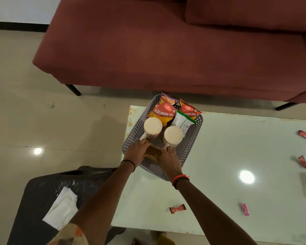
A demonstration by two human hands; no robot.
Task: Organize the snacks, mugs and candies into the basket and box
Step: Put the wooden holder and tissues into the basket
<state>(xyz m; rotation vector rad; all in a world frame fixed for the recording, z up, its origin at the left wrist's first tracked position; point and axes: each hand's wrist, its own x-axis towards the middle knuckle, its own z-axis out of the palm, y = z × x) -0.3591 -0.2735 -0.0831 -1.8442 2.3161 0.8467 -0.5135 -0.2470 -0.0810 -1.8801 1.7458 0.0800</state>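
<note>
While your left hand [137, 151] and right hand [169, 160] grip the box [151, 153], mugs [152, 127] crowd it in the basket [193, 138]; candies [177, 208] litter the desk [219, 156].

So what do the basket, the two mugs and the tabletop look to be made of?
Basket: grey moulded plastic, matte, judging by its regular perforated walls. Left mug and right mug: likely glazed ceramic, cream and smooth, with a printed pattern outside. Tabletop: pale and glossy, mirroring ceiling lights sharply; probably glass, though lacquered board is possible.

left hand [138, 150] holds box [152, 153] (brown); right hand [170, 159] too
</note>
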